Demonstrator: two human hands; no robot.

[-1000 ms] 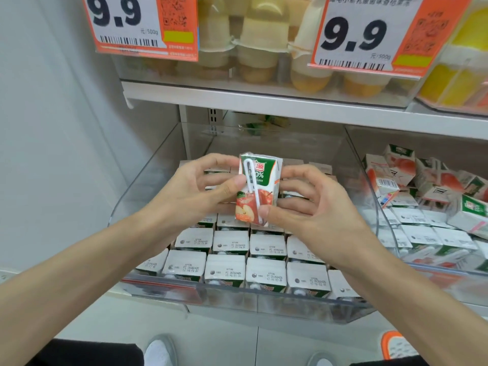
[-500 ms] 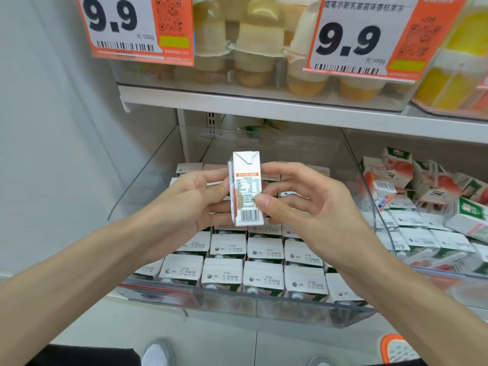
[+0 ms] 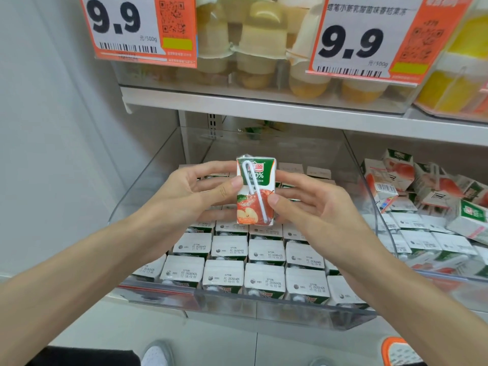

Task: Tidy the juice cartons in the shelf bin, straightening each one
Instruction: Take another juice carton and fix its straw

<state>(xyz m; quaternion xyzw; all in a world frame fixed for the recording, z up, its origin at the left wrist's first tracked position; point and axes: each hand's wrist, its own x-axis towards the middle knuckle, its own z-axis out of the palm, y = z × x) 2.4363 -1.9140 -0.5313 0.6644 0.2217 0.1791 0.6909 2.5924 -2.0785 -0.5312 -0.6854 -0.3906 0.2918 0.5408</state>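
Green-and-red apple juice carton, white straw attached, upright between both hands.

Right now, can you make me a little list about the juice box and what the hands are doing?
held carton: upright above the bin, apple picture and straw facing the camera
left hand: grips the carton's left edge
right hand: grips its right edge
front bin: cartons in rows, tops up
neighbour bin cartons: jumbled, several tipped
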